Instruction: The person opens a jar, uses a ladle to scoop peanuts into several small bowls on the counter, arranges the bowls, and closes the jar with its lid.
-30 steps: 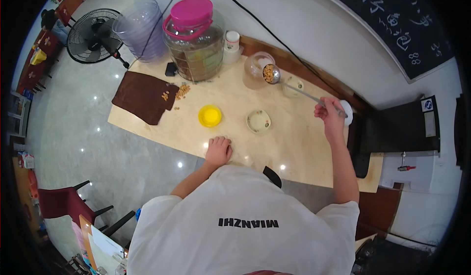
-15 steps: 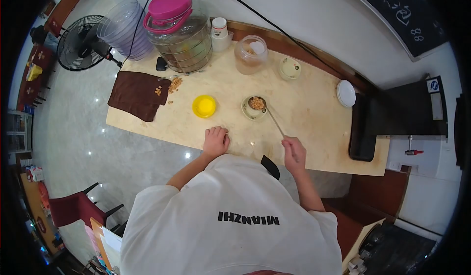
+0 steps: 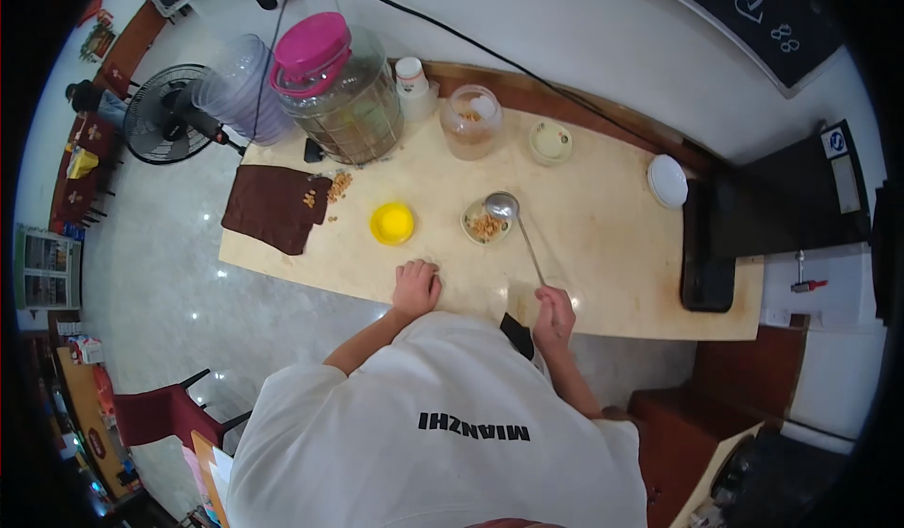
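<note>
Right grip (image 3: 554, 317): clasped round ladle (image 3: 503, 207) | long axis slants forward-left | head over patterned bowl (image 3: 467, 231), far-right rim

Shiny metal ladle (image 3: 503, 206), glossy yellow plastic dish (image 3: 392, 224), matt brown cloth (image 3: 266, 210), smooth pale tabletop (image 3: 603, 245)

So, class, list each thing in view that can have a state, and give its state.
Right hand, closed round the ladle
Left hand, resting at the table's edge
Ladle, held, no nuts visible in it
Front bowl, holding nuts
Yellow dish, upright
Cloth, spread out, nuts on it
Big jar, lid on
White plates, stacked
Tubs, nested
Fan, cannot tell if running
</note>
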